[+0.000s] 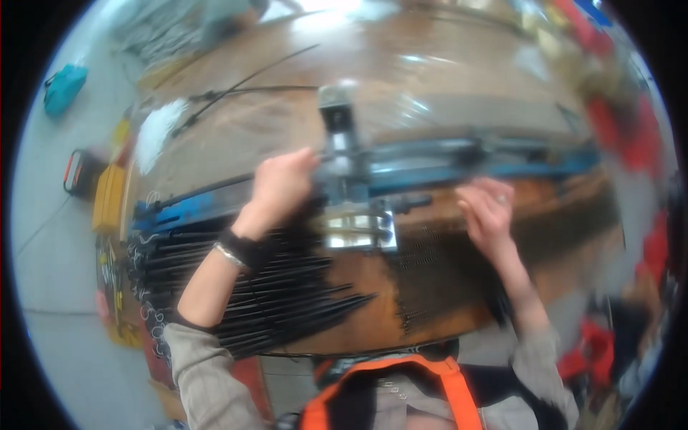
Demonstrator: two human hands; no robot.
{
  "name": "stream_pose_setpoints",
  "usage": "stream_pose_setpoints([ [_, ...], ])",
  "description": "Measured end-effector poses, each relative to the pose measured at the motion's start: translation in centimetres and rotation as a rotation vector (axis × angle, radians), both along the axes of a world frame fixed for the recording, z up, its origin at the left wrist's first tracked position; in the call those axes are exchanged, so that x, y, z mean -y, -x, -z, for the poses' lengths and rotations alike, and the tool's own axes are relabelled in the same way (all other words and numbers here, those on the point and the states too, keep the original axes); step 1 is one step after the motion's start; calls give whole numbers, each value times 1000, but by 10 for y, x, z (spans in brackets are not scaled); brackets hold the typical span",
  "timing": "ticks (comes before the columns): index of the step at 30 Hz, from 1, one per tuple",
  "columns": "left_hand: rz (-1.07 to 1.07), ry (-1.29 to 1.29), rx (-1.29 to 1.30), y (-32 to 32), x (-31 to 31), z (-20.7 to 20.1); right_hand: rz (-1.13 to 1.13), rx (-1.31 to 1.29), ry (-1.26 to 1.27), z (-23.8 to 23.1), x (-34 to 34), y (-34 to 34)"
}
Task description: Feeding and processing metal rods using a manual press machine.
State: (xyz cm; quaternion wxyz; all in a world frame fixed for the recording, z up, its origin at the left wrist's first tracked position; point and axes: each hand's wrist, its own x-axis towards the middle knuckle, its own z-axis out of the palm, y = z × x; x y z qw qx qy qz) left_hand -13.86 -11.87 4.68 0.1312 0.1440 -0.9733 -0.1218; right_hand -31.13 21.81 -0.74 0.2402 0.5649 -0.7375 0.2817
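My left hand (pixel 279 188) is closed around the left end of a grey metal tool head (pixel 344 161) mounted on a blue rail (pixel 459 161) that runs across a brown wooden workbench (pixel 430 86). My right hand (pixel 487 211) rests with curled fingers on the bench edge just below the rail, to the right of the tool; I cannot tell whether it holds anything. A shiny metal block (pixel 358 231) sits under the tool between my hands. A bundle of thin black rods (pixel 272 294) lies under my left wrist. The picture is blurred by motion.
Long black rods (pixel 244 82) and a white rag (pixel 158 129) lie at the bench's far left. A yellow case (pixel 107 197) and a teal bag (pixel 63 87) sit on the grey floor to the left. Red items (pixel 623 129) crowd the right side.
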Motion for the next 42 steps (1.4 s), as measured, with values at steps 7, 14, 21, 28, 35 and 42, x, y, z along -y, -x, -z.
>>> stream_pose_setpoints([
  [7,29,12,-7,2,-4,5,26,104,-11,-3,7,-27],
  [14,39,55,-34,3,-4,7,-185,488,7,11,37,-30],
  [21,244,251,-253,16,4,21,-161,558,-68,20,41,-18],
  [28,355,595,-309,6,83,30,-277,226,-385,22,3,-83],
  [35,43,418,-63,-99,22,14,-322,317,-445,22,6,-68],
  [42,-48,163,223,-201,-48,49,-374,508,-435,0,25,-86],
])
